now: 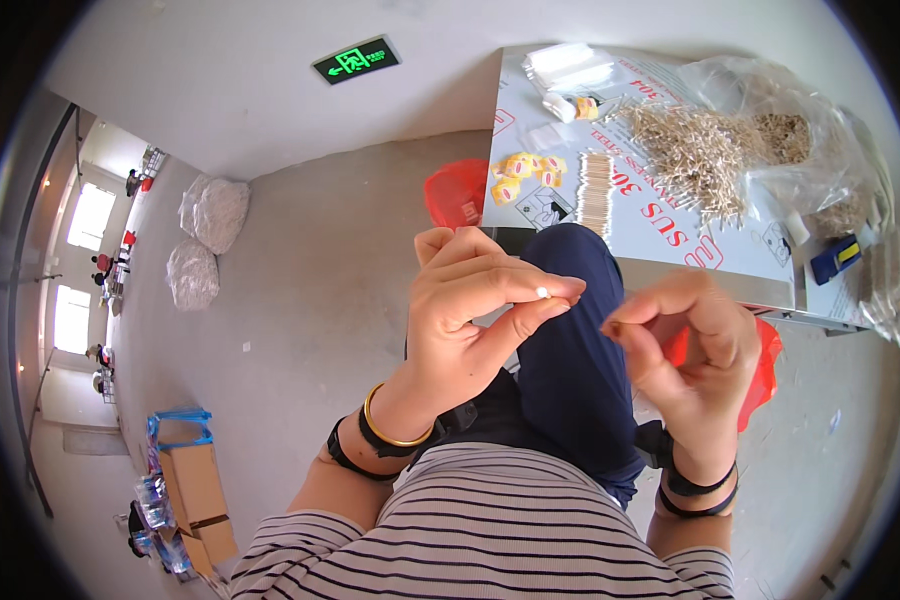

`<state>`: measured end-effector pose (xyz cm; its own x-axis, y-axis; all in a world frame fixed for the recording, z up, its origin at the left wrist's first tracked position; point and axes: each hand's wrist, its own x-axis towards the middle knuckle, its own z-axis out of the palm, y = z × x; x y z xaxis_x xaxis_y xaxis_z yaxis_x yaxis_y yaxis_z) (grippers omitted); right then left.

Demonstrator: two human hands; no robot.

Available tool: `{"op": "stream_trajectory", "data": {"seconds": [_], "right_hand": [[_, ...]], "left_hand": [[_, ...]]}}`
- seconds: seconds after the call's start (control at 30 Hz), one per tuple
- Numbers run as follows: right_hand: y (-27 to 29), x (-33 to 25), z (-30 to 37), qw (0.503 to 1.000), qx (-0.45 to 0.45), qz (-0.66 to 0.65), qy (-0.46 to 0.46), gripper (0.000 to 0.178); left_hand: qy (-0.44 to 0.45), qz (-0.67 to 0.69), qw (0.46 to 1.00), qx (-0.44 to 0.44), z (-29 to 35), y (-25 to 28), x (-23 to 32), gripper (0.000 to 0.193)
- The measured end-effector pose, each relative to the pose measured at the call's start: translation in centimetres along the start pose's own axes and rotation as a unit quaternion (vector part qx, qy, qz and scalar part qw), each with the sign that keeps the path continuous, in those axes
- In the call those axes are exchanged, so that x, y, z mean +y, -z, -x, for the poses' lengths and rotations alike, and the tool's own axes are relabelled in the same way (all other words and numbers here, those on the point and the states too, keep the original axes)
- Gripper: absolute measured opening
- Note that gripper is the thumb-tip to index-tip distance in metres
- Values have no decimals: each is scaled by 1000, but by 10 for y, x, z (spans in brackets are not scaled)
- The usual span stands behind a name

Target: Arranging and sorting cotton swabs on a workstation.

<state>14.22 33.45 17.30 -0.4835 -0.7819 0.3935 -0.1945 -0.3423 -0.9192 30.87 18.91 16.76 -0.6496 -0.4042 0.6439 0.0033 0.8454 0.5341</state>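
Observation:
In front of my lap, my left hand [480, 300] pinches a cotton swab, whose white tip [543, 292] pokes out between thumb and fingers; the rest of it is hidden. My right hand [700, 340] is held apart on the other side of my knee, its thumb and forefinger pressed together. Whatever small thing they may hold is hidden or blurred. On the metal-topped table [660, 240] ahead lies a big loose heap of cotton swabs [690, 150]. Left of the heap, a row of swabs [596, 190] lies side by side. Small yellow-and-white packets or labels [520, 170] are scattered beside that row.
Clear plastic bags [820, 110] sit at the table's right, near a blue-and-yellow object [836, 260]. Clear packaging [570, 68] lies at the back. Red bags [457, 194] show below the table. Far left are stuffed white sacks [213, 215], cardboard boxes [192, 485] and people at work.

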Motion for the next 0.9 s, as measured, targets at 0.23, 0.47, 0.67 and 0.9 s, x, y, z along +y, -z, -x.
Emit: {"op": "stream_trajectory", "data": {"seconds": [0.23, 0.47, 0.67, 0.9], "right_hand": [[-18, -5, -17, 970, -37, 137, 199, 21], [-25, -3, -23, 955, -23, 170, 242, 25], [-26, -1, -23, 949, -24, 196, 246, 27], [-13, -22, -6, 959, -249, -111, 77, 16]], "left_hand": [[0, -31, 1000, 5, -1, -1, 7, 18], [-30, -128, 991, 29, 1, 0, 10, 29], [-70, -198, 976, 56, 0, -2, 8, 31], [32, -72, 997, 6, 0, 2, 0, 11]]}}
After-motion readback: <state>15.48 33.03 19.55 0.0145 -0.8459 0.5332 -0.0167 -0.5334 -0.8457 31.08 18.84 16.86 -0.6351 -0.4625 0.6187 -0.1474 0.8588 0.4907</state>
